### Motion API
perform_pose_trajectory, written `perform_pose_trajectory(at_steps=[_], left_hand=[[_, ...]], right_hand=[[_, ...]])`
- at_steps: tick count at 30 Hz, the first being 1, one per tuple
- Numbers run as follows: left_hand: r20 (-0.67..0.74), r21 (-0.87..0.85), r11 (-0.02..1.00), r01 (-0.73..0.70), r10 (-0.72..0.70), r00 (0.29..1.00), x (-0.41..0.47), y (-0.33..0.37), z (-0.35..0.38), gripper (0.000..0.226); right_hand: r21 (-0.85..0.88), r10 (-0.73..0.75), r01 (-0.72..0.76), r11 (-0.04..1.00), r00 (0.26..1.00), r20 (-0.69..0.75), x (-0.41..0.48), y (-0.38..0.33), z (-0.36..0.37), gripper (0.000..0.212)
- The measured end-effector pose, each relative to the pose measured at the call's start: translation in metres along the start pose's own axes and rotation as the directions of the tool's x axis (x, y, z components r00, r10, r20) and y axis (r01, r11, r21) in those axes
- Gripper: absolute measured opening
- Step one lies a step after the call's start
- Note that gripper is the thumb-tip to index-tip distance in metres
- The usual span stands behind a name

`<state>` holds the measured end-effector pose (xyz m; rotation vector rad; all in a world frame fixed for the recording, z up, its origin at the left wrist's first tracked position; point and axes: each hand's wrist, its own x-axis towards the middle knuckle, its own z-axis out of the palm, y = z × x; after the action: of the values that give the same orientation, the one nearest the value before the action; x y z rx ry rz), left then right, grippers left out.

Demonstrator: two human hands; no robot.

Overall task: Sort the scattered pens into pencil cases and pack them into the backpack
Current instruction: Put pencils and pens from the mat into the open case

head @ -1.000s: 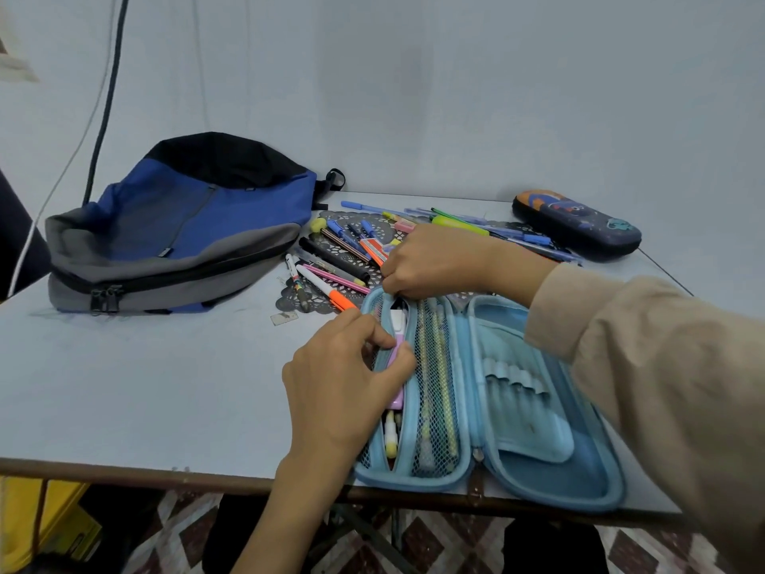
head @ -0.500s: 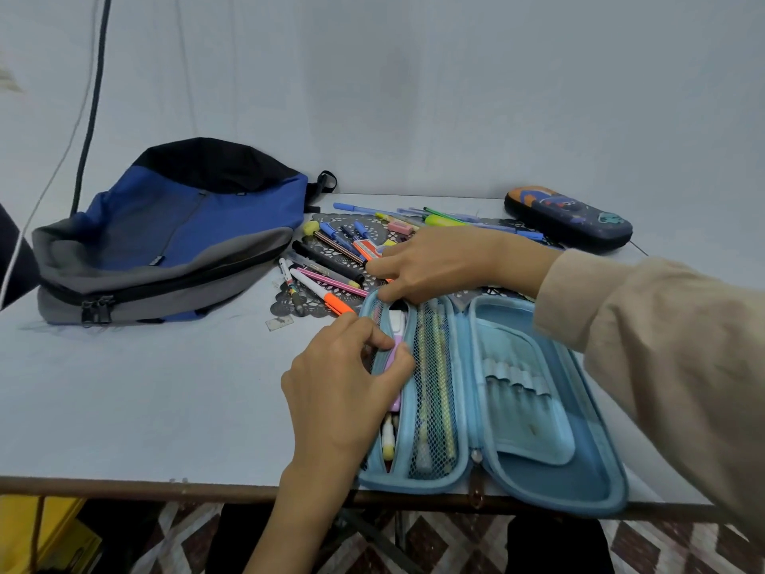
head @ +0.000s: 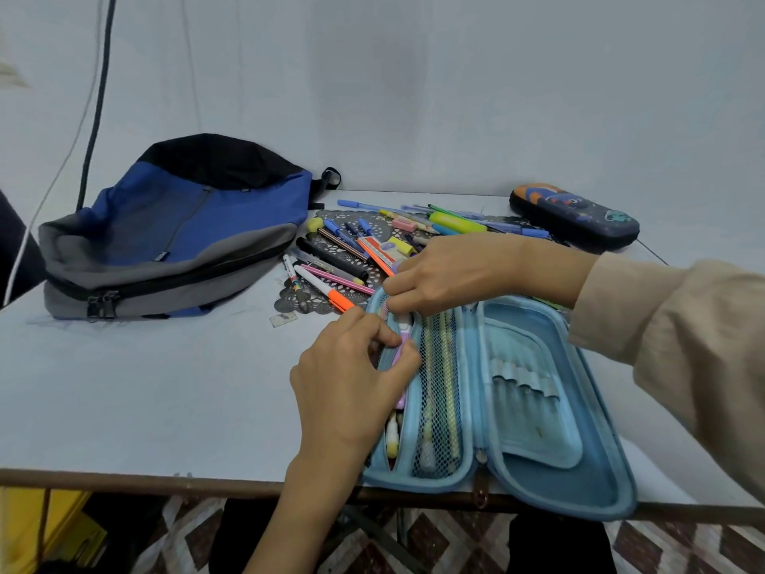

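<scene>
Blue case [head: 538, 470]: left hand [head: 347, 387] pinches purple pen [head: 405, 330]; right hand [head: 459, 271] seemingly grips its rim.

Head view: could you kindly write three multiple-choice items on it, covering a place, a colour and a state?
1. Where is the dark pencil case? A) on the floor B) far right on the table C) in a hand
2. The backpack is mainly A) red B) green C) blue and grey
3. The light-blue pencil case is A) lying open B) zipped shut C) standing upright
Answers: 1 B, it lies by the far right edge; 2 C, blue body, grey base; 3 A, its mesh pocket shows.
</scene>
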<state>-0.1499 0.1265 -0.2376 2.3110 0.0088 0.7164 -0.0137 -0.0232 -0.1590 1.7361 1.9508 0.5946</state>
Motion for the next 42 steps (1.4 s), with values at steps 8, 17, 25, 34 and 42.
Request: perform_pose_trajectory(at_steps=[8,17,25,34,42], left_hand=[[0.022,0.029,0.999,-0.038,0.037,0.999,-0.001,0.001,-0.002,0.012],[0.102,0.126,0.990,-0.056,0.044,0.994,0.002,0.001,-0.003,0.025],[0.111,0.142,0.987,-0.077,0.062,0.992,0.002,0.003,-0.003,0.023],[0.075,0.109,0.993,-0.040,0.032,0.997,-0.001,0.002,-0.002,0.018],[0.083,-0.097,0.989,0.111,-0.103,0.991,-0.002,-0.005,0.000,0.029]], right_hand=[[0.084,0.103,-0.101,0.991,0.995,-0.017,-0.003,-0.006,0.003,0.005],[0.140,0.207,-0.198,0.970,0.977,-0.058,-0.006,-0.011,0.000,0.015],[0.154,0.143,-0.135,0.979,0.989,-0.045,-0.003,-0.013,0.002,0.010],[0.180,0.234,-0.216,0.960,0.969,-0.085,-0.006,-0.028,-0.003,0.008],[0.048,0.192,-0.189,0.981,0.978,-0.082,-0.011,-0.025,-0.006,0.014]])
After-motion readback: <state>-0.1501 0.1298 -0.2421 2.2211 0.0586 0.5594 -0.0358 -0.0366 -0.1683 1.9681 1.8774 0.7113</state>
